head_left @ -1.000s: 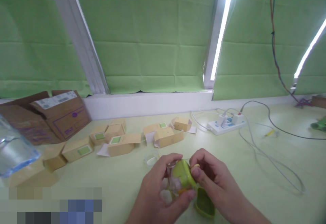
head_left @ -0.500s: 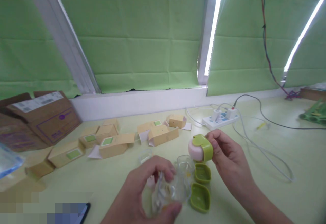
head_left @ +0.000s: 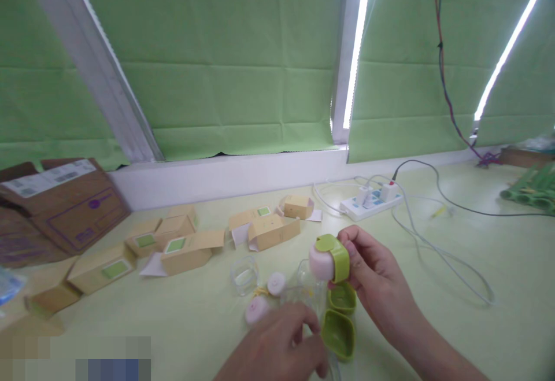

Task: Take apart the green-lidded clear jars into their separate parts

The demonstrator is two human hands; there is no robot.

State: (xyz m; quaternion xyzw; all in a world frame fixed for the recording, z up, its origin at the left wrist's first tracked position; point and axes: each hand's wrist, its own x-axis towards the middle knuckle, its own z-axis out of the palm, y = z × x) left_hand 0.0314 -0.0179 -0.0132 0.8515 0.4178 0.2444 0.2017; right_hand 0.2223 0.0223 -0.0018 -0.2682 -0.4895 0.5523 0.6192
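Note:
My right hand is closed round a small green holder with a pink round pad, held just above the table. My left hand curls low at the bottom edge over a clear plastic piece; its grip is partly hidden. Two empty green caps lie on the table under my right hand. Two loose pink pads and a small clear cup lie to the left of them.
Several small tan cartons are scattered across the middle of the green table. A brown shipping box stands at the left. A white power strip with trailing cables lies at the right. Green parts sit far right.
My right hand pulled the green holder with the pink pad away from the clear piece and lifted it. My left hand lowered the clear piece toward the table. The view shifted right.

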